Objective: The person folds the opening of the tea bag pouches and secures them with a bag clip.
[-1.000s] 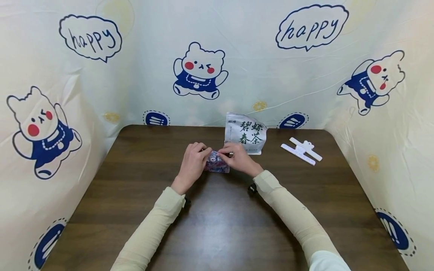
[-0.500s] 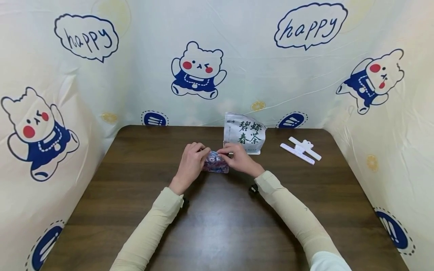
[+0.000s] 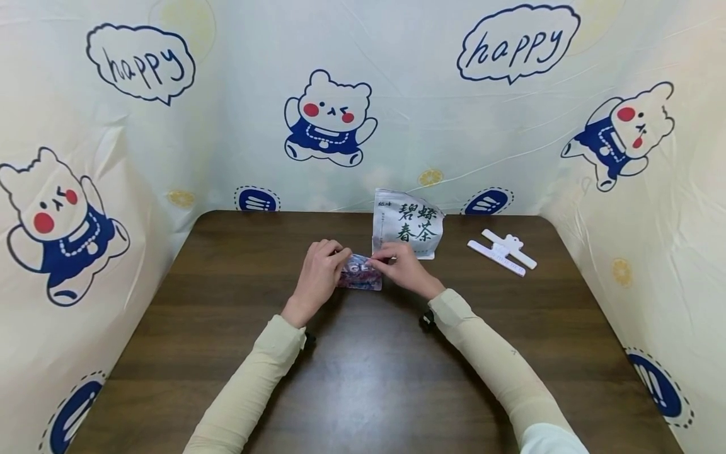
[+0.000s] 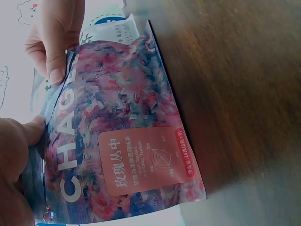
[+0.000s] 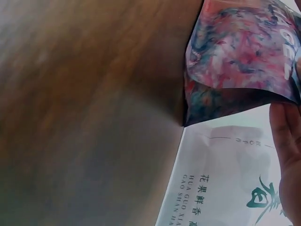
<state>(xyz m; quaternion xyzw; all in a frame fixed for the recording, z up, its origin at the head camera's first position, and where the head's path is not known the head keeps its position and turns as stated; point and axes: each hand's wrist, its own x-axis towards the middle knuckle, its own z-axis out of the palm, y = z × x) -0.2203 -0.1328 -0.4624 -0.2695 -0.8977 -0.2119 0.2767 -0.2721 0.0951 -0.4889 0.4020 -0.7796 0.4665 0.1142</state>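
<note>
A tea pouch [image 3: 363, 279] with a pink, blue and purple floral pattern stands upright on the table. In the left wrist view, a pink label and large white letters show on the pouch [image 4: 117, 108]. My left hand [image 3: 322, 271] pinches the upper left part of its top edge, thumb toward me. At the top right corner, my right hand [image 3: 404, 268] pinches the same edge between thumb and fingers. The right wrist view has the right hand's fingers [image 5: 284, 136] behind the upper edge, beside the pouch's folded side.
Close behind my right hand stands a white tea pouch [image 3: 409, 221] with green characters. Two white bag clips [image 3: 503, 252] lie together toward the back right of the brown table [image 3: 351, 372]. A printed cloth [image 3: 431, 126] surrounds the table's back and sides.
My right hand has slid slightly to the right along the floral pouch's top edge, so more of that edge shows. The left hand keeps its place, and the view has shifted a little.
</note>
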